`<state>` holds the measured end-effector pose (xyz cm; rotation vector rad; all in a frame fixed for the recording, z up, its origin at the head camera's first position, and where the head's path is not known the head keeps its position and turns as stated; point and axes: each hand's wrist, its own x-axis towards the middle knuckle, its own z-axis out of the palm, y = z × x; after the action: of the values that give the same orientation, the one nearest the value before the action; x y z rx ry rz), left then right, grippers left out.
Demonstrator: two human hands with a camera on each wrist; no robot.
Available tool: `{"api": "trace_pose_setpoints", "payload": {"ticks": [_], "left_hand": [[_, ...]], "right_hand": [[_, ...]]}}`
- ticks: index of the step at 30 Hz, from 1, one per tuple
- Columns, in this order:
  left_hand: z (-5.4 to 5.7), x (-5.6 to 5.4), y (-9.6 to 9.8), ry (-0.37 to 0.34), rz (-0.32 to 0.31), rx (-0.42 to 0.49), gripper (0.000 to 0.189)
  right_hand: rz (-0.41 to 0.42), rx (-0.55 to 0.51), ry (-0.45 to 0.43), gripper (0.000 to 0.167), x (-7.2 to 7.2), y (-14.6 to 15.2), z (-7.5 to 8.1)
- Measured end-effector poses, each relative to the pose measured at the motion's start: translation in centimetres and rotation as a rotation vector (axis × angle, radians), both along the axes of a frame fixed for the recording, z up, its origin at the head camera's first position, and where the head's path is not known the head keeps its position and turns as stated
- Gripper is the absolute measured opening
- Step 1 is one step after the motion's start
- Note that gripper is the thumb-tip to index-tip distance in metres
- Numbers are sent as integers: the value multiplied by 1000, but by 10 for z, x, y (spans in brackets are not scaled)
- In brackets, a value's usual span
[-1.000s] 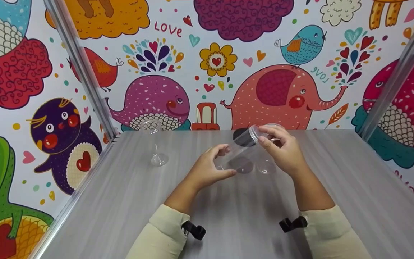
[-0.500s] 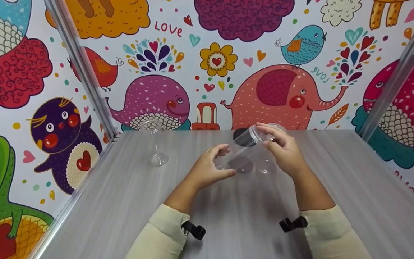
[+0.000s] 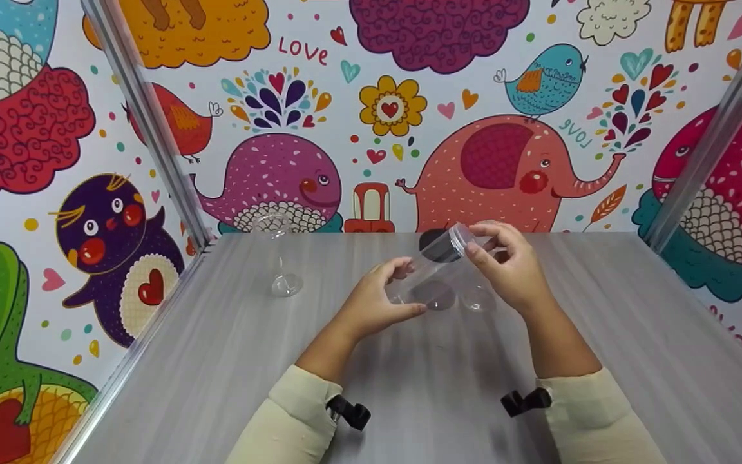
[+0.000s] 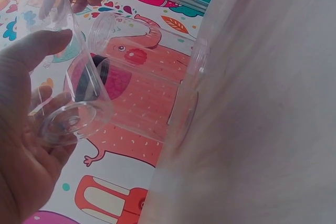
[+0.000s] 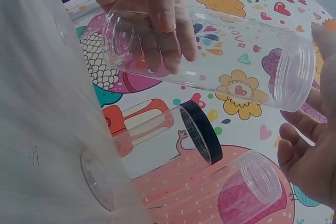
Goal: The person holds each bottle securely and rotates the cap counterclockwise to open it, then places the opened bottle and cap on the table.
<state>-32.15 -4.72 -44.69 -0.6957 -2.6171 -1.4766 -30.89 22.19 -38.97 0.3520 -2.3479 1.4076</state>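
A clear plastic jar is tilted above the table, its lid end up and to the right. My left hand grips it near the base, thumb on one side and fingers on the other, as the left wrist view also shows. At the upper end is a clear screw lid. My right hand holds this lid by its rim, with thumb and fingers on opposite sides. The jar's wall is see-through, and I make out nothing inside.
Behind the held jar stand a clear jar with a black lid and, beside it, another clear jar. A further clear jar stands at the left of the grey table. A patterned wall borders the table's back.
My right hand's fingers have shifted around the lid, forward over it and then back toward me. The left hand and the jar have stayed nearly still.
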Motion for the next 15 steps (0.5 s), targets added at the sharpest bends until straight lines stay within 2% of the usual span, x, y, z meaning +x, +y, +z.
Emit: {"api": "trace_pose_setpoints", "payload": {"ticks": [15], "left_hand": [[1, 0, 0, -2, -1, -2, 86]], "right_hand": [[117, -105, 61, 34, 2, 0, -2]]}}
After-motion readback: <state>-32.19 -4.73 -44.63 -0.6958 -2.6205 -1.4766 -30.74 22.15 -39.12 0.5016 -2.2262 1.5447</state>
